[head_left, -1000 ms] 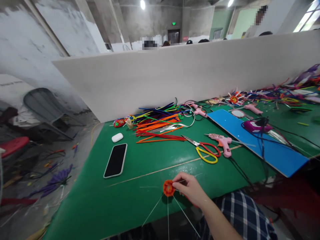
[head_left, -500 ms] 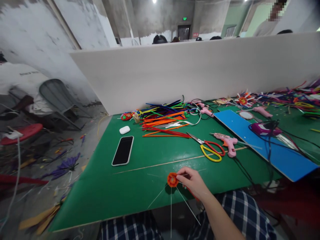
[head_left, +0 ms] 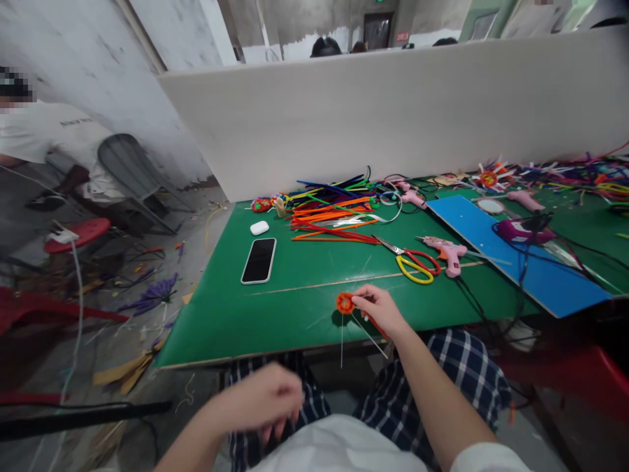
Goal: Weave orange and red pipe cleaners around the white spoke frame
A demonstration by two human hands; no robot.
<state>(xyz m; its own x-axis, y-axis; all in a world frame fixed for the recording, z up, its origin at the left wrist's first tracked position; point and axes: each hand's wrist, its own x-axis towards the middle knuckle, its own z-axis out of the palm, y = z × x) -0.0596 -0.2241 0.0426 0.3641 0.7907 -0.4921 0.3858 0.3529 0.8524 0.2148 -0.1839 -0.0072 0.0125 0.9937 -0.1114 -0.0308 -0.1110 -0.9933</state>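
My right hand [head_left: 378, 309] pinches the edge of a small round orange pipe-cleaner piece [head_left: 345, 303] over the front of the green table. Thin pale spokes stick out from the piece, and a red-orange strand hangs below my fingers. My left hand [head_left: 268, 396] is over my lap, left of the piece and apart from it. Motion smears its fingers, which look bent. Beyond the right hand lie scissors [head_left: 415, 265] with one red and one yellow handle, and a pink glue gun [head_left: 446, 254].
A phone [head_left: 259, 261] and a white earphone case [head_left: 259, 227] lie on the left of the green table [head_left: 221, 328]. Loose coloured pipe cleaners [head_left: 334, 213] are heaped at the back. A blue board [head_left: 521, 255] with cords across it lies right. A white partition [head_left: 383, 118] stands behind.
My left hand has come into view over my lap. The camera has tilted down, so everything sits higher. My right hand keeps hold of the orange piece.
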